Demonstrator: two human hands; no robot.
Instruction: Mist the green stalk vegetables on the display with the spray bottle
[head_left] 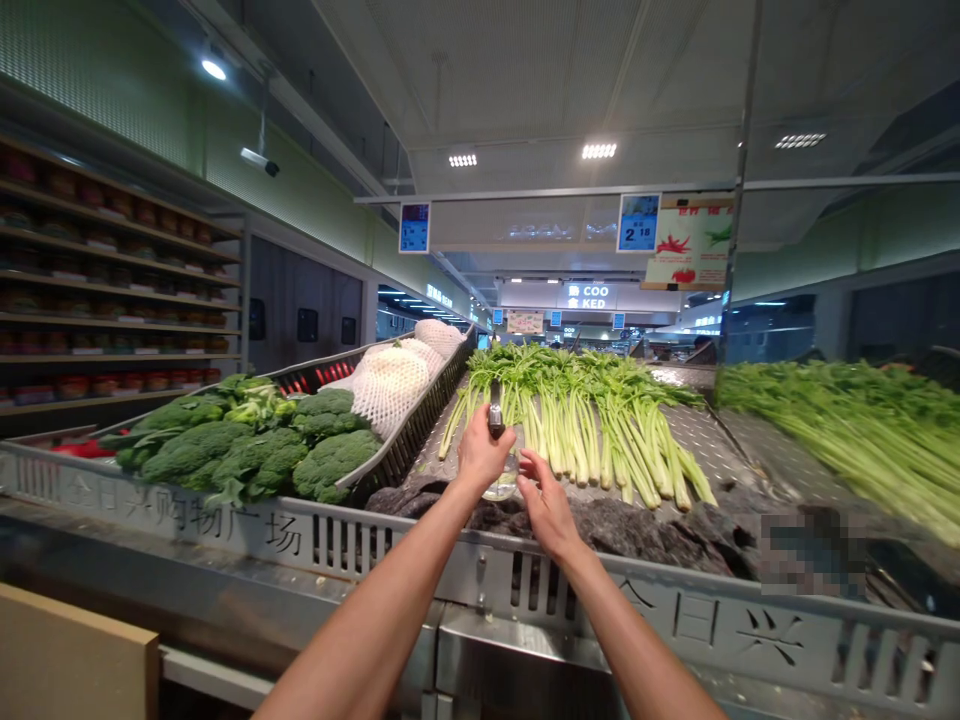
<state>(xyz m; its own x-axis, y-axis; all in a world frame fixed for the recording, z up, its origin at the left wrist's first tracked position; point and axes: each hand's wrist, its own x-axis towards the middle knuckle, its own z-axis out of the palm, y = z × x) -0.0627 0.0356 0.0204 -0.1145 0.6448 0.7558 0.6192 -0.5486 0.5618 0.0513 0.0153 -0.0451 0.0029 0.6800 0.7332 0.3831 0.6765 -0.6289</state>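
Observation:
My left hand point(484, 452) is closed around a dark, narrow object point(496, 410) with a pale band, held upright above the front of the stand. Just below the fingers shows a clear, rounded piece point(502, 487); whether it belongs to the dark object I cannot tell. My right hand point(547, 505) is close beside it, fingers bent and somewhat apart, the fingertips near the clear piece. Behind both hands lies a row of celery point(581, 430), pale stalks toward me and leaves to the back, on a dimpled metal surface point(697, 425).
Left of the celery, a crate holds broccoli point(259, 450) and several pale vegetables in white foam nets point(401, 380). Dark crumpled cloth point(637, 540) lies along the front, behind a grey slotted rail point(697, 610). A mirror point(840, 430) stands at right. Price signs point(638, 222) hang overhead.

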